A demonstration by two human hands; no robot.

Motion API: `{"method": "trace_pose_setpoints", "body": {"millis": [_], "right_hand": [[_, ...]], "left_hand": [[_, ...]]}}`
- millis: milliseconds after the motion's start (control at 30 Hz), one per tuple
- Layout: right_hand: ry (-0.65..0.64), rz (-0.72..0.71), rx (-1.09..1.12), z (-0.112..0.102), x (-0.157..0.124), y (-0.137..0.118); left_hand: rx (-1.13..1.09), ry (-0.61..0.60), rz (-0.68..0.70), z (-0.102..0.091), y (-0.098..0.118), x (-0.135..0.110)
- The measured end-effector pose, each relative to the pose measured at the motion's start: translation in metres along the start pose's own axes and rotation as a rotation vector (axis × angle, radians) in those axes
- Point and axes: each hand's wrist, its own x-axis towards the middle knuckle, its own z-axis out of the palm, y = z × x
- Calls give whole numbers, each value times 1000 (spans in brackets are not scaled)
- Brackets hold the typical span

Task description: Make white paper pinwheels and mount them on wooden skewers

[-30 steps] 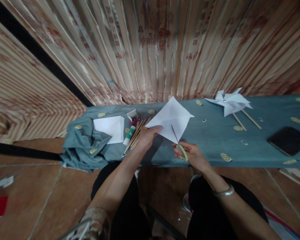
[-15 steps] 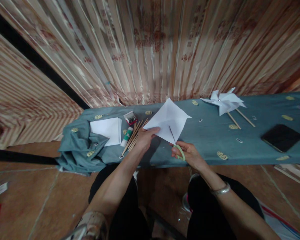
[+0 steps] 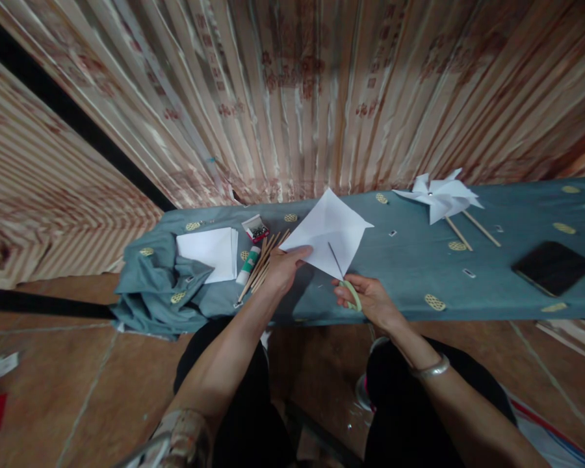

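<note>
A square sheet of white paper (image 3: 329, 218), turned corner-up, is pinched at its left side by my left hand (image 3: 286, 265), thumb on top. My right hand (image 3: 365, 298) grips a pair of scissors with pale green handles (image 3: 353, 296). One dark blade lies over the paper, pointing inward from its lower corner; the other blade is hidden behind the sheet. A small flap sticks out at the paper's right corner. Left of my left hand lie several thin wooden sticks (image 3: 259, 268), a green and white glue stick (image 3: 248, 264) and a small open box of pins (image 3: 255, 229).
A stack of white paper (image 3: 208, 252) lies at the left of the cloth-covered table (image 3: 400, 260), beside bunched cloth (image 3: 151, 286). White paper pinwheels (image 3: 441, 197) on sticks rest at the back right. A flat black object (image 3: 553, 268) lies at the right. A striped curtain (image 3: 302, 97) hangs behind.
Almost nothing differs. Both hands, the paper and the scissors keep nearly the same pose; the whole view has shifted very slightly.
</note>
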Motion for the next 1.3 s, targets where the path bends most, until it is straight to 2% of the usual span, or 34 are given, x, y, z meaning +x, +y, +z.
{"method": "trace_pose_setpoints", "body": {"millis": [100,233,367,533,967,1300], "right_hand": [[46,60,54,2,-1,-3],[36,86,69,5,-3,-8],[4,62,36,5,-5,-8],[-26,54,9,4,-6,-7],[-17,16,-2,2,-7,-10],[-49,51,-27,0,-8,-8]], "left_hand": [[-14,-1,-5,0,-1,1],[-40,-20,-30,-1,-2,2],[-75,-5,-57,-1,0,4],[-85,-11,-25,-2,2,5],[-31,-29,-45,1,-3,-1],[-2,-6,-47,-1,-2,-1]]}}
